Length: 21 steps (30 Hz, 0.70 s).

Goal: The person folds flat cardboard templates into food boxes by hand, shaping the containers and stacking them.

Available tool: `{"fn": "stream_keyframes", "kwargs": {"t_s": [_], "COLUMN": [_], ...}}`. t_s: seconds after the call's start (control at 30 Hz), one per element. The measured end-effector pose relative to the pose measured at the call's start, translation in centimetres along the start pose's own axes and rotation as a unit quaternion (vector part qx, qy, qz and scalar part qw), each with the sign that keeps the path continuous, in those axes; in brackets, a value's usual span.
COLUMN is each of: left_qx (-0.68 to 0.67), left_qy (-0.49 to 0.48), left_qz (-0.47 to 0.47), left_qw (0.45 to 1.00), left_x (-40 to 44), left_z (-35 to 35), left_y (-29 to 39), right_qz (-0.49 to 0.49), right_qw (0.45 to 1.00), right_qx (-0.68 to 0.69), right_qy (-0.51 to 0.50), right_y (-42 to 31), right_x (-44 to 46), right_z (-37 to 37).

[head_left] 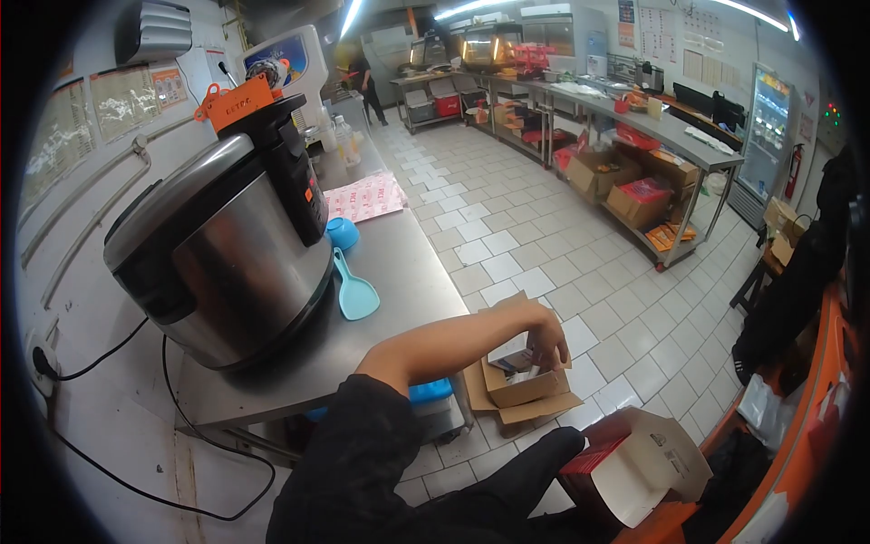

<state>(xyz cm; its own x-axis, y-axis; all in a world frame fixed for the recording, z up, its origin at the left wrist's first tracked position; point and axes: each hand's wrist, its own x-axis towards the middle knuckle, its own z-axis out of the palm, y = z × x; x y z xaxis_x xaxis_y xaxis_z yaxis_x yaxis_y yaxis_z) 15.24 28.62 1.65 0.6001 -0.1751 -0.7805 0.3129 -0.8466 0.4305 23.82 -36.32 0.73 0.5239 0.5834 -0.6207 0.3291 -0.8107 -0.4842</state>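
My left hand (pixel 546 344) reaches down into an open cardboard box (pixel 526 396) on the tiled floor. Its fingers bend downward, close together, at pale packets (pixel 518 364) inside the box. What the fingertips grip is hidden. My right hand is out of view. Beside my dark-clothed knee (pixel 553 444) stands an open carton (pixel 634 476), red outside and white inside, its flap folded back. A light-blue rice paddle (pixel 356 292) and a blue cup (pixel 342 233) lie on the steel table (pixel 390 308) to the left.
A large steel rice cooker (pixel 236 254) fills the near left of the table, its black cord (pixel 172 494) hanging below. Across the aisle, a steel counter (pixel 671 145) holds boxes on its lower shelf. An orange shelf edge (pixel 816 399) runs along my right. Another person (pixel 367 86) stands far back.
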Motion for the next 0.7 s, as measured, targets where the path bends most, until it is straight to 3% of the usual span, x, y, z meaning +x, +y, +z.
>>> {"fn": "stream_keyframes", "kwargs": {"t_s": [0.07,0.13,0.17,0.23,0.57,0.63,0.7], "left_qx": [-0.016,-0.003,-0.003,-0.002,0.010,-0.011,-0.005], "left_qy": [-0.013,0.029,0.029,0.032,0.025,0.017,0.017], "left_qz": [0.000,-0.010,-0.009,-0.016,0.006,0.001,-0.003], "left_qw": [1.000,1.000,1.000,0.999,1.000,1.000,1.000], "left_x": [0.2,1.0,1.0,0.8,0.1,0.1,-0.3], "left_z": [0.1,0.1,0.1,-0.1,0.2,0.1,0.2], "left_y": [-0.1,-1.0,-1.1,-1.2,-0.4,-0.5,-0.2], "right_qz": [-0.053,0.021,0.022,-0.045,-0.008,-0.105,-0.135], "right_qw": [0.998,0.971,0.971,0.997,0.997,0.972,0.965], "right_qx": [-0.012,0.236,0.236,-0.051,-0.048,-0.098,-0.068], "right_qy": [0.027,0.041,0.041,0.034,0.054,0.187,0.214], "right_y": [2.2,5.9,3.6,-1.0,-2.4,-4.4,-5.9], "right_x": [0.5,2.1,1.2,-0.3,-1.0,-1.7,-1.9], "right_z": [0.7,1.5,1.1,-0.1,0.0,-0.3,-0.5]}}
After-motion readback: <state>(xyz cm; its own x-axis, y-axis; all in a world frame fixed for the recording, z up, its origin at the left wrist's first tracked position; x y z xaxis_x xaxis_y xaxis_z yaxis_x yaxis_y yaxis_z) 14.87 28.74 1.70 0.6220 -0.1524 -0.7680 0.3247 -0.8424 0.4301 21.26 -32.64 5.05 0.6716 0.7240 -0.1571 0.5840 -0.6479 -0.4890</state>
